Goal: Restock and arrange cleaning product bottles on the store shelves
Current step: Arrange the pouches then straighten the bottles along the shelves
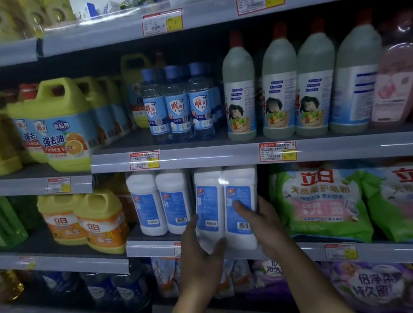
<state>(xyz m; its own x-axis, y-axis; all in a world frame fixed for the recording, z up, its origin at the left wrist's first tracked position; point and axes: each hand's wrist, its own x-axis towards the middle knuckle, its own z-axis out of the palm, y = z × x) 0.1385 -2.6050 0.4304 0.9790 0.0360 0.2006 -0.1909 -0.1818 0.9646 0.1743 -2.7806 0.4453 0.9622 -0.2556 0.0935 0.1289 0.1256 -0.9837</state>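
A shrink-wrapped twin pack of white bottles with blue labels (226, 203) is held at the front edge of the third shelf (151, 245). My left hand (200, 257) grips its lower left side and bottom. My right hand (264, 225) wraps its right side, thumb across the label. A second twin pack of the same white bottles (160, 201) stands on the shelf just to the left, a small gap between the two packs.
Green and pink bags of washing powder (321, 201) fill the shelf right of the held pack. Yellow detergent jugs (101, 220) stand to the left. Above are small blue bottles (176, 105) and tall grey bottles with red caps (280, 83). Pouches lie on the shelf below.
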